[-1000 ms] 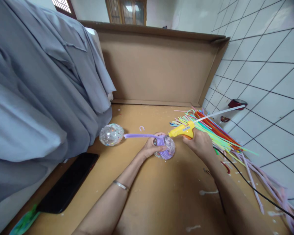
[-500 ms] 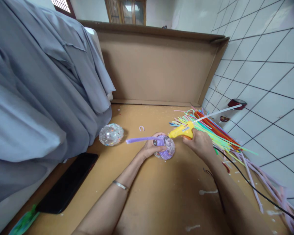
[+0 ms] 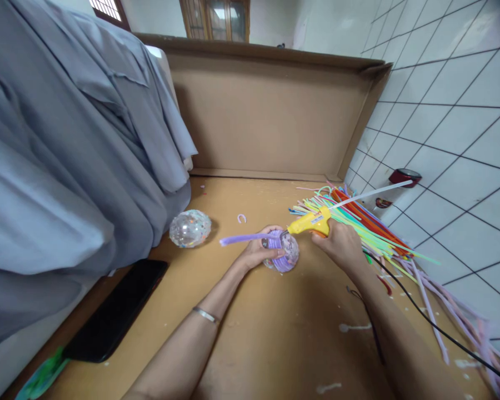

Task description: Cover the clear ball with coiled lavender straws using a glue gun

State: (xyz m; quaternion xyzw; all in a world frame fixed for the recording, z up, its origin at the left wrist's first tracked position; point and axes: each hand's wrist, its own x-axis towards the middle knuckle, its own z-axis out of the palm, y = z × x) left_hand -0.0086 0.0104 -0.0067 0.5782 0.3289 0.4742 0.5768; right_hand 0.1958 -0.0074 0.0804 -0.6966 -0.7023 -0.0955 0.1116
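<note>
My left hand (image 3: 260,251) is closed round a clear ball (image 3: 290,251) partly wrapped in rows of purple pipe cleaner. A loose end of the purple pipe cleaner (image 3: 239,239) sticks out to the left past my fingers. In my right hand (image 3: 341,241) is a yellow hot glue gun (image 3: 310,223), gripped by its handle, with a long glue stick (image 3: 370,194) poking out of its back. The gun's nozzle meets the wrapped ball at its upper side; whether glue is flowing cannot be made out. Left of my hands a second clear ball (image 3: 190,228) with coloured specks rests on the table.
Many coloured pipe cleaners (image 3: 370,233) lie along the tiled wall at right. The gun's black cord (image 3: 420,314) runs to the lower right. A black phone (image 3: 116,311) lies at left beside grey cloth (image 3: 66,166). A cardboard box (image 3: 266,116) stands behind; a small curled piece (image 3: 242,218) lies nearby.
Almost nothing differs. The loose end of the purple pipe cleaner has shifted slightly to the right, while the glue gun stays at the ball.
</note>
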